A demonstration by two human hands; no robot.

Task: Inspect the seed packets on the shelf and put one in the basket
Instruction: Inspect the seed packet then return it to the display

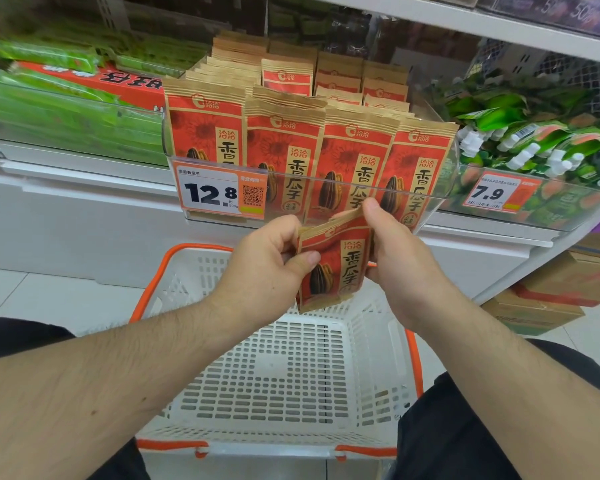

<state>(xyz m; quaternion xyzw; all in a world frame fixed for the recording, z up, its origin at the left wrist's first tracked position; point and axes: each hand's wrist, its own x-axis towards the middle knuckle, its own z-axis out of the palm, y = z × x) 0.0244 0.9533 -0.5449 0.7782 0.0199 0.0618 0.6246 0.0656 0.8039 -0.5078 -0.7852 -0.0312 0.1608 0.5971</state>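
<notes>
One sunflower seed packet (333, 263) is off the shelf, pinched between my left hand (264, 261) and right hand (399, 251), with the white basket (371, 341) waiting empty below my fingers.

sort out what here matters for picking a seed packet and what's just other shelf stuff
Part of the job: held seed packet, left hand, right hand, shelf seed packets, basket.

Just there: green packs, spouted green pouches, cardboard boxes.

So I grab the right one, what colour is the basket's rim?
Orange, on a white slotted basket; the head view shows it.
</notes>
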